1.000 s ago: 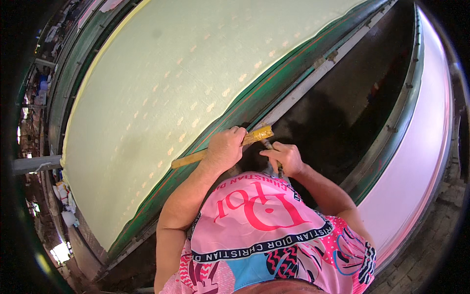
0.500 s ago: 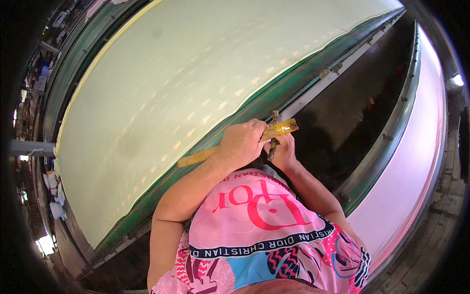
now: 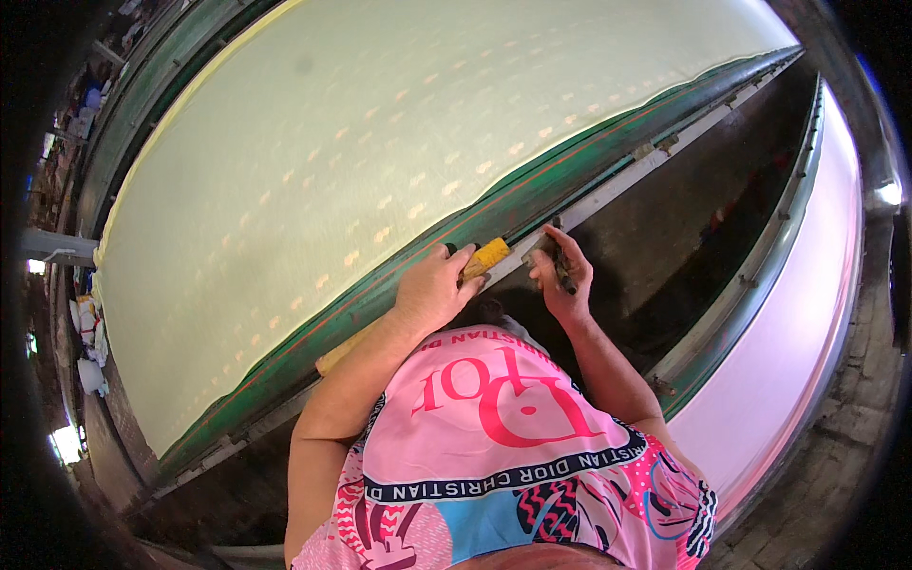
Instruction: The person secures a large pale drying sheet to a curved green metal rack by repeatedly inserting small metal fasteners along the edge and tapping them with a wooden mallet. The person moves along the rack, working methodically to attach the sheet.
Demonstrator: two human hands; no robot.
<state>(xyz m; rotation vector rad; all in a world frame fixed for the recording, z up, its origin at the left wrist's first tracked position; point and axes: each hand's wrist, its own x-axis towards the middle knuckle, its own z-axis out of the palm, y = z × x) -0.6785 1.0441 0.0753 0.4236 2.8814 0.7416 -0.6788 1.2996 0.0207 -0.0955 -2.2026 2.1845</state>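
Observation:
My left hand (image 3: 429, 290) is closed around a wooden stick (image 3: 340, 353) with yellow wrapping at its far end. The stick slants under my left forearm, over the near edge of a long table. To its right, my right hand (image 3: 570, 280) has its fingers around a small dark metal fitting (image 3: 565, 270), close to the pale metal rail (image 3: 608, 192); whether the fitting is attached to the rail I cannot tell. Beyond my hands a pale green cloth (image 3: 285, 123) with rows of small light motifs lies on the table.
A green strip (image 3: 532, 186) with a red line runs along the table edge, beside the rail. Right of a dark aisle (image 3: 655, 242) stands another long table with pink cloth (image 3: 750, 418). A grey beam (image 3: 62, 249) and stacked items sit far left.
My hands have moved apart. The left has drawn the stick left and down, away from the metal fitting. My right hand has risen slightly rightward with the fitting. The view has shifted a little.

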